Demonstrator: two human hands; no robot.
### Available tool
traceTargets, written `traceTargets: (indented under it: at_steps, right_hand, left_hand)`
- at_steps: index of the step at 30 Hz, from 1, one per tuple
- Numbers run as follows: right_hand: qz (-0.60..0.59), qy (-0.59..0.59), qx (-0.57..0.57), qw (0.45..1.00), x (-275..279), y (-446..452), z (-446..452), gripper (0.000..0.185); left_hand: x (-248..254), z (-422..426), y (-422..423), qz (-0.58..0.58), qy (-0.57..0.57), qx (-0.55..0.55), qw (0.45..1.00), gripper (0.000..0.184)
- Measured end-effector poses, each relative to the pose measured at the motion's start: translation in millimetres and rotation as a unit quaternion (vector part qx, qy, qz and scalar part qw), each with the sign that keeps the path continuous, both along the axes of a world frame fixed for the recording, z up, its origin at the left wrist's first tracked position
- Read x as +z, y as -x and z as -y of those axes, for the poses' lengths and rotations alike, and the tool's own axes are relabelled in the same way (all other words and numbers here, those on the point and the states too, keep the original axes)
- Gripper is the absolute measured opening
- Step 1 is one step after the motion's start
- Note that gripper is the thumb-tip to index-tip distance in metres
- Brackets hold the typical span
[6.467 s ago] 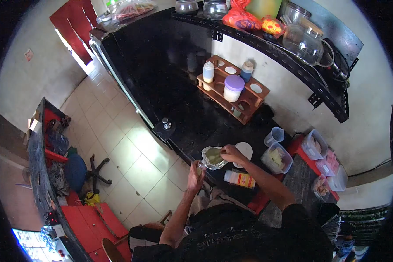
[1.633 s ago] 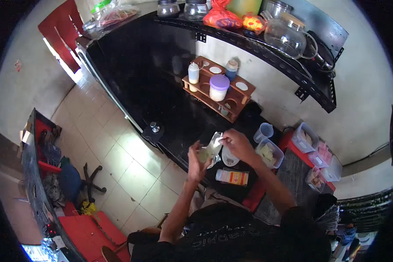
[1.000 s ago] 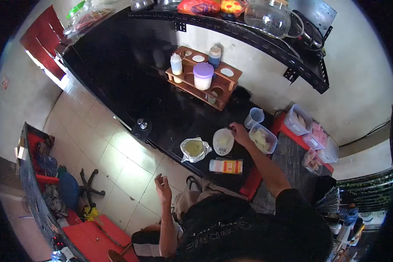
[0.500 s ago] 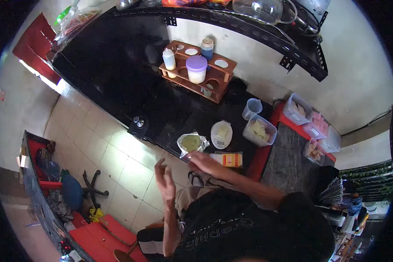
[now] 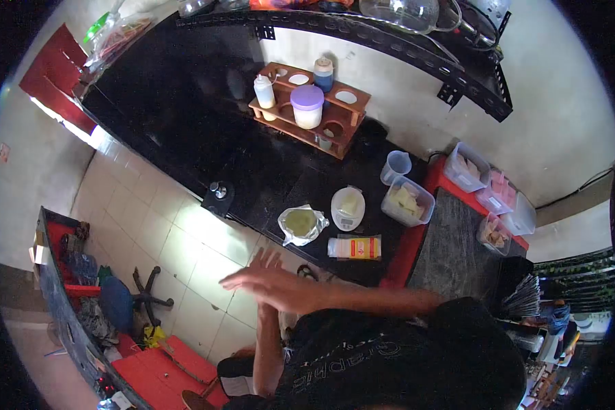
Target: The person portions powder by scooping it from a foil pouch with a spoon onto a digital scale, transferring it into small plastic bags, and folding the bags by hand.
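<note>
Table (image 5: pixel 205 137) spreads toward twelve o'clock. Right hand (image 5: pixel 278 287), fingers straight, nothing visible held, crosses over left hand (image 5: pixel 269 260), fingers spread, palm hidden. Roundish foil-lined container (image 5: pixel 301 222) sits on table at one o'clock from both, nearer left fingertips; no clear long axis.

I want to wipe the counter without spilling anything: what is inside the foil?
A yellow-green filling sits inside the foil. It covers the bottom, so whatever lies beneath it cannot be seen.
</note>
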State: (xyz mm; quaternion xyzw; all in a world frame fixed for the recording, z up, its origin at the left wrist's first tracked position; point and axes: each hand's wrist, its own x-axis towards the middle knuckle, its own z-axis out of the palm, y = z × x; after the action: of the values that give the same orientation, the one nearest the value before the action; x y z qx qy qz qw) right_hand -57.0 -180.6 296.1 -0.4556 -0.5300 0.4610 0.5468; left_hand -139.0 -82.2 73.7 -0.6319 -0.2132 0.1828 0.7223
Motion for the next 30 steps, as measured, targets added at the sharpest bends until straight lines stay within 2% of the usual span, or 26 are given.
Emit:
traceTargets:
  at_steps: [1,2,4,5,6,7,8,9,10,11,12,13,14,16,17,19,20,22,24,26,30]
  right_hand:
    - [0.131,-0.010,-0.040,0.990,-9,10,0,0.049]
    - [0.262,-0.045,-0.084,0.960,-33,17,-1,0.047]
    - [0.417,-0.156,-0.119,0.887,-74,12,-1,0.052]
    - [0.399,-0.126,-0.076,0.905,-84,3,2,0.059]
    - [0.376,-0.111,-0.080,0.916,-91,-7,5,0.055]
    - [0.347,-0.091,-0.086,0.929,-99,-13,13,0.052]
    - [0.392,-0.087,-0.091,0.911,-101,-32,20,0.043]
    - [0.328,-0.021,-0.137,0.934,-115,-51,31,0.036]
    - [0.265,0.043,-0.181,0.946,-124,-72,41,0.030]
    - [0.251,0.027,-0.305,0.918,-118,-91,49,0.022]
    - [0.221,0.057,-0.344,0.911,-138,-129,57,0.016]
    - [0.197,0.101,-0.424,0.878,-167,-168,63,0.009]
    - [0.318,0.099,-0.483,0.810,-155,-194,74,0.012]
    - [0.447,0.023,-0.514,0.731,-226,-264,107,0.020]
    - [0.447,0.023,-0.517,0.730,-245,-282,117,0.020]
    - [0.517,0.169,-0.466,0.698,-271,-306,133,0.019]
    - [0.519,0.168,-0.466,0.696,-285,-315,138,0.019]
    - [0.557,0.124,-0.429,0.701,-306,-328,143,0.032]
    - [0.534,0.135,-0.431,0.715,-293,-322,137,0.027]
    - [0.470,0.203,-0.392,0.764,-284,-319,134,0.021]
    - [0.474,0.213,-0.422,0.743,-273,-312,128,0.015]
  left_hand:
    - [55,12,-2,-0.246,-0.374,-0.039,0.893,0.061]
    - [96,17,-3,-0.439,-0.669,-0.071,0.596,0.063]
    - [120,15,-1,-0.485,-0.636,-0.047,0.598,0.061]
    - [104,-2,8,-0.478,-0.634,-0.061,0.605,0.063]
    - [113,-13,10,-0.439,-0.624,-0.026,0.645,0.063]
    - [123,-23,22,-0.480,-0.566,-0.058,0.668,0.061]
    - [133,-33,30,-0.537,-0.528,-0.047,0.656,0.054]
    - [123,-47,46,-0.545,-0.541,0.014,0.640,0.044]
    - [127,-60,59,-0.598,-0.537,0.029,0.594,0.035]
    - [128,-73,75,-0.557,-0.564,0.063,0.607,0.028]
    - [131,-79,86,-0.611,-0.544,0.077,0.570,0.024]
    - [131,-86,97,-0.616,-0.531,0.081,0.576,0.022]
    - [131,-92,105,-0.621,-0.519,0.085,0.581,0.021]
    - [125,-93,111,-0.641,-0.490,0.071,0.587,0.019]
    - [118,-92,113,-0.643,-0.494,0.060,0.582,0.019]
    - [107,-88,110,-0.638,-0.498,0.031,0.586,0.016]
    - [105,-83,105,-0.625,-0.511,0.017,0.590,0.016]
    - [95,-73,96,-0.596,-0.526,-0.014,0.607,0.017]
    - [102,-58,84,-0.592,-0.507,-0.049,0.624,0.017]
    - [97,-53,80,-0.593,-0.514,-0.047,0.618,0.017]
    - [99,-49,74,-0.603,-0.512,-0.069,0.608,0.017]
